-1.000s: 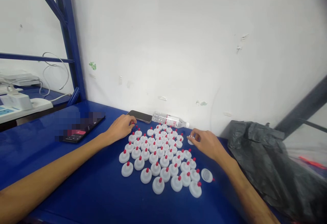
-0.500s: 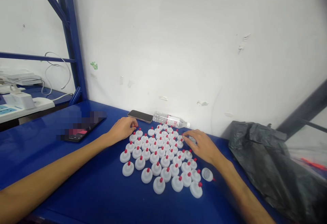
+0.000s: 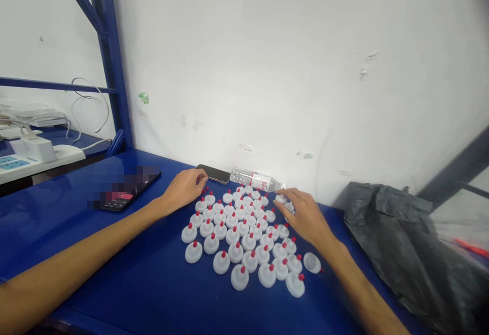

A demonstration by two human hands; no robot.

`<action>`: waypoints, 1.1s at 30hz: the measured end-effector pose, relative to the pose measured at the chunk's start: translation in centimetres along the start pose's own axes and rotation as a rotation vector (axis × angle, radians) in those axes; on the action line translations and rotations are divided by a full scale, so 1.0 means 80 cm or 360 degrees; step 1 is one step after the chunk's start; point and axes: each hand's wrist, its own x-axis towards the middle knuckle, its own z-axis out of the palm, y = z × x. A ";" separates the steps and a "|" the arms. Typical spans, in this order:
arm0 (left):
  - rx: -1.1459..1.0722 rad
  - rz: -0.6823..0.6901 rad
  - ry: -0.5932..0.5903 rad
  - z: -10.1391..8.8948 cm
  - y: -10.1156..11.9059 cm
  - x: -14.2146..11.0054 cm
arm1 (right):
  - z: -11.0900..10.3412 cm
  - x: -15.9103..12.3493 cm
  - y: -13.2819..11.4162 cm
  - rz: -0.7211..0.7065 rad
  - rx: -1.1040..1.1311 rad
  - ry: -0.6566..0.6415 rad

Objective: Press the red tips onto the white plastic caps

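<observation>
Many round white caps with red tips (image 3: 239,279) are spread over the blue table (image 3: 160,284), mostly standing tip up. One white cap (image 3: 312,262) lies on its side at the right edge of the group. My left hand (image 3: 185,190) rests at the far left of the group with its fingers curled together. Small red tips show just below those fingers; whatever they hold is hidden. At the far right, my right hand (image 3: 305,215) has thumb and forefinger around a white cap (image 3: 281,198). Another cap (image 3: 289,207) shows partly behind this hand.
Along the wall lie a dark phone (image 3: 214,173) and a clear plastic bottle (image 3: 254,178) on its side. A larger dark device (image 3: 130,192) is at left, beyond it a power strip (image 3: 64,157). A black plastic bag (image 3: 389,218) sits at right.
My left hand has lifted slightly off the red tips beside it. My right hand has shifted a little, and a white cap now shows between its thumb and forefinger.
</observation>
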 end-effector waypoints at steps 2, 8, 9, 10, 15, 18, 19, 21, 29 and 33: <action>-0.0025 0.0053 0.0098 -0.007 0.013 -0.003 | 0.000 0.000 -0.007 0.0008 -0.0003 0.0059; -0.0123 0.0706 0.0313 -0.021 0.059 -0.026 | -0.006 0.001 -0.045 -0.0465 -0.0121 0.0150; -0.0111 0.0825 0.0315 -0.022 0.065 -0.031 | -0.008 0.001 -0.053 -0.0536 -0.0151 0.0166; -0.0093 0.0916 0.0304 -0.021 0.070 -0.035 | -0.010 0.001 -0.062 -0.0591 -0.0177 0.0176; -0.0074 0.1186 0.0192 -0.012 0.086 -0.050 | -0.018 -0.004 -0.101 -0.0798 -0.0214 0.0211; -0.0036 0.1278 0.0117 -0.007 0.089 -0.055 | -0.019 -0.006 -0.114 -0.0859 -0.0187 0.0210; -0.0028 0.1301 0.0095 -0.005 0.090 -0.056 | -0.019 -0.006 -0.116 -0.0870 -0.0182 0.0213; -0.0090 0.1325 0.0050 -0.002 0.093 -0.057 | -0.018 -0.005 -0.118 -0.0908 -0.0173 0.0228; -0.0679 0.0829 0.0236 -0.022 0.083 -0.055 | -0.014 0.003 -0.048 -0.0646 -0.0266 0.0242; -0.0127 0.0390 0.0442 -0.046 0.057 -0.030 | -0.016 -0.003 0.034 0.0131 -0.0419 0.0276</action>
